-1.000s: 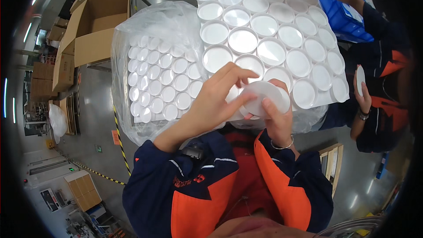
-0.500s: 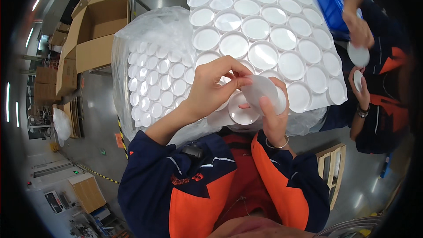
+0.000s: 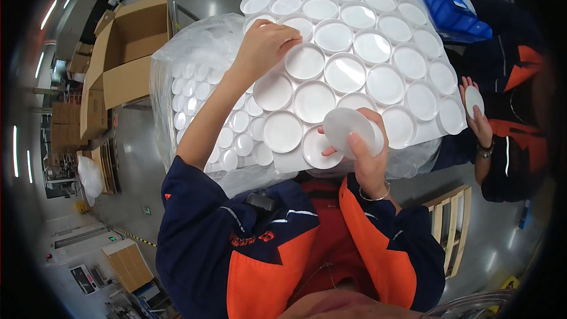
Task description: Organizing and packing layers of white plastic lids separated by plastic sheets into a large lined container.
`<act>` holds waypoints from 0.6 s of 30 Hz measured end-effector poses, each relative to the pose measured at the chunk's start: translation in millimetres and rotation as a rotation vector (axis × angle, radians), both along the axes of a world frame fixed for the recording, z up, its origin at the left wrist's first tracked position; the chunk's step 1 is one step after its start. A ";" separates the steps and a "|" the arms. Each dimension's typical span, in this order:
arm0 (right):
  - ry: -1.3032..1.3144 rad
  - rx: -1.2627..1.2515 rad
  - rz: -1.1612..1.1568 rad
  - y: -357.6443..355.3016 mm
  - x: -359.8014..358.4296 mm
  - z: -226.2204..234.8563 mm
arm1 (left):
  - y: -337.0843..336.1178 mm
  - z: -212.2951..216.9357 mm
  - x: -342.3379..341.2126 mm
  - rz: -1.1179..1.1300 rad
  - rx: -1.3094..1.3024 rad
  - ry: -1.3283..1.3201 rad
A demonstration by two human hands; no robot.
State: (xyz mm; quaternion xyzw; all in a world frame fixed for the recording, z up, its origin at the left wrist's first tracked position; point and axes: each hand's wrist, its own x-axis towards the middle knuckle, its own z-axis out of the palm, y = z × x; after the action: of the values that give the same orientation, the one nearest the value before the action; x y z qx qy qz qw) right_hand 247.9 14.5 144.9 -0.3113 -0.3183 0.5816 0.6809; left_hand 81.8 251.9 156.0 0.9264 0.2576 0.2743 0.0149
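Rows of shallow white round lids [image 3: 345, 72] cover a white sheet in front of me. My left hand [image 3: 267, 46] reaches over the left side of these rows, its fingers bent together and pointing down at a lid. The hand itself hides what its fingertips hold, if anything. Nearer to me, my right hand [image 3: 369, 156] grips a small stack of thin white round discs [image 3: 347, 133], thumb on top and fingers beneath. The stack is tilted above the front row and partly covers a lid [image 3: 319, 152] there.
Smaller white round pieces [image 3: 239, 120] lie left of the sheet, bordered by clear plastic film [image 3: 168, 71]. A co-worker's hand [image 3: 481, 124] at right holds a white disc; their other arm crosses the far rows. Also around are a blue bin [image 3: 446, 9], an open carton [image 3: 133, 35] and a wooden pallet [image 3: 452, 230].
My left hand has left the disc stack and moved forward and left over the lids. My right hand keeps the stack nearly in place. The co-worker's far hand has moved over the back rows.
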 end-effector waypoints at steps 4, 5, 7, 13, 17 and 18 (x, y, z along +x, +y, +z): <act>-0.040 -0.042 -0.022 -0.3 1.1 5.0 | -3.1 -10.5 3.4 0.091 -0.077 0.142; -0.090 -0.070 -0.028 0.2 0.5 5.6 | -5.0 -9.4 5.6 0.088 0.046 0.165; -0.034 -0.046 0.007 1.1 2.0 2.2 | -7.5 -1.4 4.3 0.092 0.064 0.303; 0.006 -0.009 0.041 3.0 0.2 0.8 | 7.2 26.6 20.0 -0.002 -0.102 0.513; -0.021 -0.018 0.049 0.1 4.4 -2.5 | -15.7 25.3 39.7 -0.115 -0.207 0.164; -0.021 -0.020 0.046 -0.8 3.1 -2.3 | -18.3 19.1 44.5 -0.214 -0.220 0.178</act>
State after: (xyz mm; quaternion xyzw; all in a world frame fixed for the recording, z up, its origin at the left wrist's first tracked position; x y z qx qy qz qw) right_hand 251.0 13.8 142.6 -0.3167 -0.3266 0.5968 0.6609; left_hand 126.2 233.6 175.2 0.9619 0.1862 0.1584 0.1226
